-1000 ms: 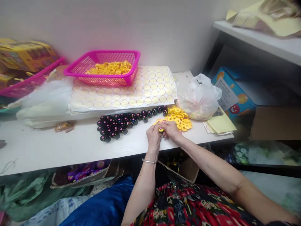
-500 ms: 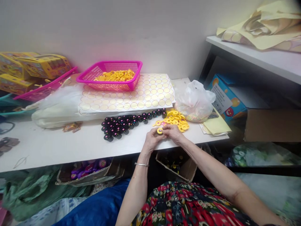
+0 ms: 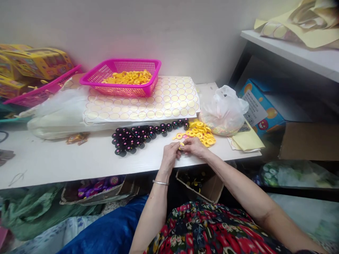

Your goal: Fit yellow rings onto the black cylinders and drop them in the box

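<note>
My left hand [image 3: 170, 155] and my right hand [image 3: 194, 147] meet near the table's front edge, fingers closed round one small yellow ring piece [image 3: 181, 145], partly hidden by the fingertips. Just beyond my right hand lies a pile of yellow ring pieces [image 3: 203, 134], with a bit of pink among them. To the left of my hands, many small round black pieces with pink centres [image 3: 129, 139] stand in a cluster, and a row of them runs right toward the yellow pile.
A pink basket [image 3: 119, 90] of yellow pieces rests on sheets of round stickers [image 3: 169, 102]. A white plastic bag [image 3: 224, 109] stands right of the pile. Under the table edge are an open carton [image 3: 214, 187] and a box of purple items [image 3: 99, 185].
The view has shifted slightly. My fingers have closed further over the yellow piece, which shows less than before. Both hands remain together in about the same place.
</note>
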### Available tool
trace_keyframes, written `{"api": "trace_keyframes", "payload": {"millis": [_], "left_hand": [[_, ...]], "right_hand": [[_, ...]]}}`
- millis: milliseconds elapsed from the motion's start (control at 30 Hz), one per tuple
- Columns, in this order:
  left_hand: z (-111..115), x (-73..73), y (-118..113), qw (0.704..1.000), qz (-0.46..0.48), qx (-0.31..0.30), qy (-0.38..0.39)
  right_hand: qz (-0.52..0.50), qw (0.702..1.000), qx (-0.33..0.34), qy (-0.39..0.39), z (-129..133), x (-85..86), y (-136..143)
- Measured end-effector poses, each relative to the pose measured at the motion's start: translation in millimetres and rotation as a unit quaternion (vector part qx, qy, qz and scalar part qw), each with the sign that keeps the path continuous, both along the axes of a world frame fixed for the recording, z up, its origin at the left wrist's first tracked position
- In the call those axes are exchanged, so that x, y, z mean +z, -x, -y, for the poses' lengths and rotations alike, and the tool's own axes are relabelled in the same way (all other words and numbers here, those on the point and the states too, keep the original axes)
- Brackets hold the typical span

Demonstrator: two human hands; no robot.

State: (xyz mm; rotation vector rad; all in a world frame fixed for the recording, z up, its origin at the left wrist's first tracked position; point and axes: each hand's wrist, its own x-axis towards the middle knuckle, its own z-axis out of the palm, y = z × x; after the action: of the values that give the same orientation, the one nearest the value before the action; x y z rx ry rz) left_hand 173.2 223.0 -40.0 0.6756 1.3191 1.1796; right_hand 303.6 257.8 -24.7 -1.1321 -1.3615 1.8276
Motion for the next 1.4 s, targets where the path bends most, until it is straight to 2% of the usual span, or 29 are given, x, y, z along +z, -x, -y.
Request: {"api": "trace_keyframes", "payload": {"millis": [167,267,367,467,533,567,700,800,900,1000,1167,1267,1400], "left_hand": [[0,-9.1,-10,0.998,-0.043,0.054,-0.014],[0,-10.4,-9,0.997,-0.053,0.049,-0.014],[2,-6.8,-2,0.999,-0.019,0.006,-0.029],[7,-0.4,6,0.993,0.024,-0.095,-0.066],[12,3.0,7,0.986,0.008,-0.14,-0.095],[15,4.2,6,0.985,-0.015,-0.137,-0.108],[28,9.2,1,0.984,-0.07,-0.047,-0.157],[38,17.3,0,0.974,-0.1,-0.049,-0.195],[46,27.6,-2,0.947,-0.196,-0.07,-0.244],[53,35.9,-9,0.902,-0.291,-0.085,-0.308],[59,41.4,-24,0.816,-0.403,-0.108,-0.401],[65,40.7,-28,0.792,-0.43,-0.096,-0.422],[72,39.2,-31,0.77,-0.448,-0.089,-0.445]], "right_hand": [[0.026,0.999,-0.011,0.021,-2,0.1,5],[0.021,0.999,-0.004,0.048,-3,3.4,6],[0.022,0.998,-0.031,0.053,-3,8.2,6],[0.006,0.997,-0.055,0.06,1,10.7,5],[-0.001,0.997,-0.057,0.06,5,10.9,1],[-0.005,0.997,-0.05,0.055,9,10.8,-2],[-0.049,0.998,0.034,-0.001,24,12.1,-25],[-0.084,0.995,0.023,-0.04,36,14.4,-42],[-0.113,0.993,0.016,-0.043,44,15.8,-49],[-0.13,0.991,0.033,-0.02,51,19.5,-49],[-0.05,0.995,0.056,-0.069,58,33.1,-53],[-0.028,0.994,0.073,-0.072,62,36.6,-58],[-0.048,0.994,0.09,-0.044,65,36.0,-64]]}}
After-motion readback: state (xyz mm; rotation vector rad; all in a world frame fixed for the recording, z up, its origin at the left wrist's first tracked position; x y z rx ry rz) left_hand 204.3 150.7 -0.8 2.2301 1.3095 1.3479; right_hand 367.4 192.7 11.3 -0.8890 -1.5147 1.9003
